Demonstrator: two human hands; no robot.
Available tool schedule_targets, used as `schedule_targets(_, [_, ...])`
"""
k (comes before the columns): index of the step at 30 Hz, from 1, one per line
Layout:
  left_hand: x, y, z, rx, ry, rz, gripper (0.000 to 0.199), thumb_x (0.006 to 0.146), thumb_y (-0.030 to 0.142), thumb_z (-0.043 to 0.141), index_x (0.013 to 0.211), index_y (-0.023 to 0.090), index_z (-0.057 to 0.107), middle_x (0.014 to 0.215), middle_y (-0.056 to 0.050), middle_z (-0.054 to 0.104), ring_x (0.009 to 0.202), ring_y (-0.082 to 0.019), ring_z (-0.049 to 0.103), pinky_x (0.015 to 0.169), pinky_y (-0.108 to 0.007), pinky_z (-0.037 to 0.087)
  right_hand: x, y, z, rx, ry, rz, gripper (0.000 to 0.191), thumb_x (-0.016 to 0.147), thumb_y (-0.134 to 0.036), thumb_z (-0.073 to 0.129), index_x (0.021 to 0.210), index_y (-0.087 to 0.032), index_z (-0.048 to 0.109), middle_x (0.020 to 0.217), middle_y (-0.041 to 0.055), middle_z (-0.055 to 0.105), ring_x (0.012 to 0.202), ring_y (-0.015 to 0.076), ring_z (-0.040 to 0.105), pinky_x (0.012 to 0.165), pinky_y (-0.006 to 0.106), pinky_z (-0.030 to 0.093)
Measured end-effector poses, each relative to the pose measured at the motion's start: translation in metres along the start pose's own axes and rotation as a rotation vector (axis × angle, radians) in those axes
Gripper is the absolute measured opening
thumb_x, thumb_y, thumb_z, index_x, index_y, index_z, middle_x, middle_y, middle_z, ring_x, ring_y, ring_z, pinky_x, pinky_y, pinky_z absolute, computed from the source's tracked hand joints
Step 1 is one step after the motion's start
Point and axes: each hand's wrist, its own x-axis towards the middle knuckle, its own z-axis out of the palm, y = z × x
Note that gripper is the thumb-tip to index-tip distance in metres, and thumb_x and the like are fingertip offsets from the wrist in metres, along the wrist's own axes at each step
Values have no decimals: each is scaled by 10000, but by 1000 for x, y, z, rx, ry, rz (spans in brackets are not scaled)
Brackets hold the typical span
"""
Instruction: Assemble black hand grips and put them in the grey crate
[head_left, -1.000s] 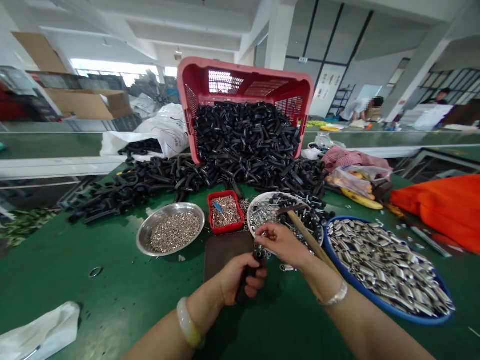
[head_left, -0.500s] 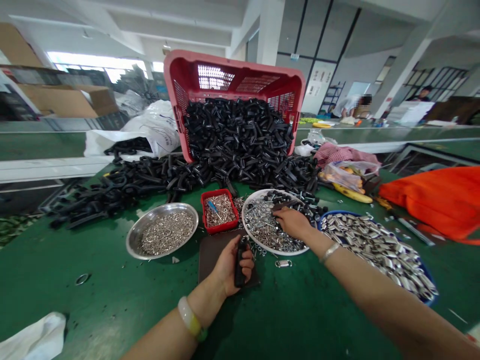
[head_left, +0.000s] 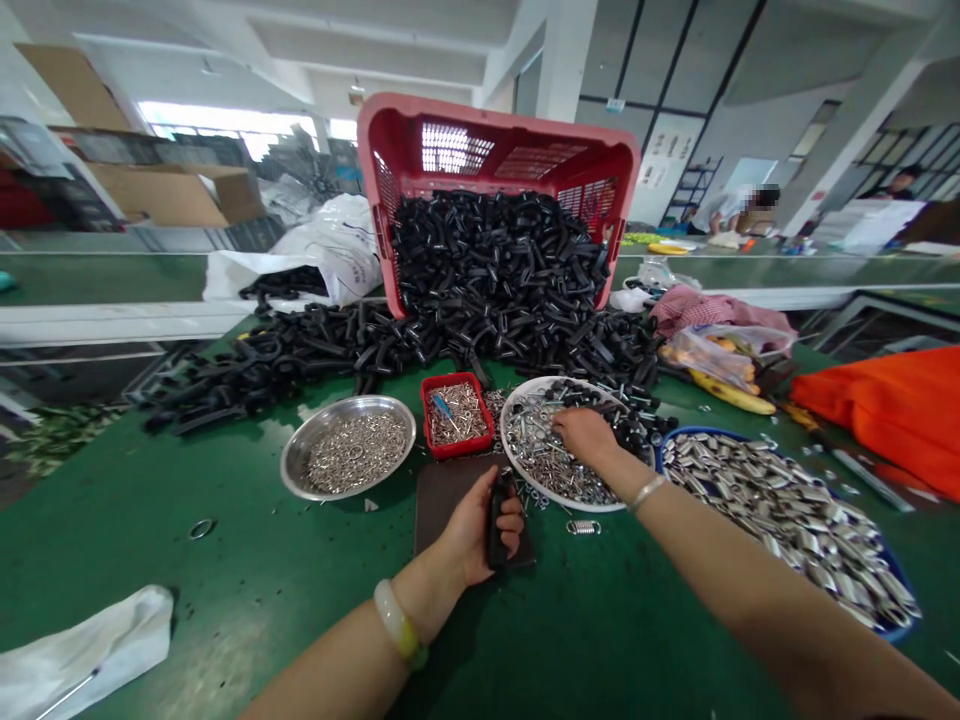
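Note:
My left hand [head_left: 480, 525] is wrapped round a black handle [head_left: 497, 522], held upright above a dark brown pad [head_left: 435, 495]. Over a white round tray [head_left: 551, 500] of mixed screws and small metal parts, my right hand [head_left: 586, 436] reaches down with its fingers bent together; whatever the fingertips hold is too small to make out. A red box [head_left: 456, 415] with pins and a blue tool sits left of that tray. Further left stands a steel bowl [head_left: 349, 450] of small metal pieces. A blue tray [head_left: 787, 530] of silvery metal parts lies beside my right forearm.
A red basket [head_left: 499, 120] lies tipped, spilling black handles [head_left: 315, 355] across the back of the table. A spring [head_left: 583, 527] lies near the pad. Bananas [head_left: 731, 392] and orange cloth [head_left: 885, 415] are at right, white cloth [head_left: 112, 650] at left. A person works far back.
My view has turned slightly left. The dark piece that showed at my right fingertips is no longer visible, and that hand is still in the white tray. My left hand keeps its hold.

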Motion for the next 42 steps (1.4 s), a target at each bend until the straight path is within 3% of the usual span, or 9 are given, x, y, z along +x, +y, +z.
schedule_targets(4, [6,-1,4,9,75,5,326,757,465,515,705,160,413,549,67,351,388,-22,354,342,-117,262,-14,-4,-6,11,30,9,288,851,-204,384,1048,-179,593,996,83,641,940,162,572,817,241,395])
schedule_targets(10, [2,-4,4,18,65,37,316,776,463,492,720,163,414,558,67,348,386,-20,344,343,-115,260,-8,-7,-3,0,-30,13,160,754,-179,534,828,-103,654,919,163,643,899,228,587,788,289,405])
schedule_targets(15, [1,-5,2,17,52,50,318,771,471,496,731,165,418,570,64,360,389,-21,348,339,-115,253,-18,-9,-12,28,24,-6,230,815,-275,480,892,-117,628,911,128,645,889,208,578,801,295,395])
schedule_targets(21, [4,-3,4,-6,37,24,323,779,466,483,729,150,439,567,56,379,381,-21,356,319,-112,246,-58,-50,-26,545,142,-320,277,823,-350,477,1005,-191,611,925,52,640,829,151,575,759,258,421])
schedule_targets(25, [1,-5,4,9,65,57,337,789,466,482,753,131,469,587,43,412,378,-11,360,305,-101,232,-68,-65,-20,693,147,-289,233,808,-314,494,941,-184,634,841,47,650,770,154,574,710,268,431])
schedule_targets(31, [-1,-7,6,42,132,118,350,785,475,496,770,125,495,576,40,425,363,-2,341,296,-95,236,-68,-61,-14,885,107,-213,218,760,-341,555,909,-195,620,768,8,647,638,125,554,587,237,429])
schedule_targets(34, [0,-10,10,94,170,148,340,780,471,508,767,131,495,571,41,428,363,-2,337,296,-95,238,-71,-64,-17,765,123,-216,174,767,-301,546,884,-202,629,756,9,648,641,127,554,606,241,421])
schedule_targets(39, [0,-14,15,171,275,233,341,705,459,608,726,145,478,549,64,412,353,3,333,286,-91,236,-72,-72,-26,456,142,-304,190,794,-235,486,915,-185,623,871,54,648,828,161,569,742,264,410])
schedule_targets(42, [-1,-12,16,159,310,278,258,700,332,657,776,154,488,636,62,493,332,26,301,277,-86,216,-62,-45,-34,331,77,-359,228,811,-275,463,963,-205,617,957,47,635,902,158,559,778,256,405])
